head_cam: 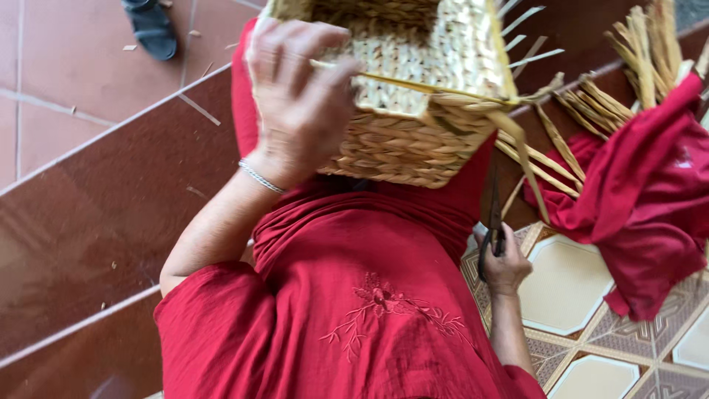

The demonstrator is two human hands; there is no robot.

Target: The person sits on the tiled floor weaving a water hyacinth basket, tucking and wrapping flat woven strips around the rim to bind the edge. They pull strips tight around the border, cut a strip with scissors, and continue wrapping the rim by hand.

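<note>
Basket [413, 96], woven of pale straw, sits at 12 o'clock in the view, resting on the lap of a person in a red dress [354, 295]. Loose strands [528, 159] trail off its corner toward 3 o'clock. One thin yellow strand runs across its side.

Left hand [299, 96] lies against the basket's near side at 11 o'clock, fingers curled over the weave and pressed to it, the yellow strand passing beneath the fingertips. A silver bracelet [260, 177] rings that wrist.

Right hand [504, 266] hangs low at 4 o'clock, closed around dark scissors [491, 236], blades pointing up toward the trailing strands.

A bundle of straw [635, 66] lies at 2 o'clock, partly wrapped in a red cloth [642, 199]. Patterned floor tiles [569, 288] show at 5 o'clock. A dark sandal [151, 28] sits on red floor at 10 o'clock.
</note>
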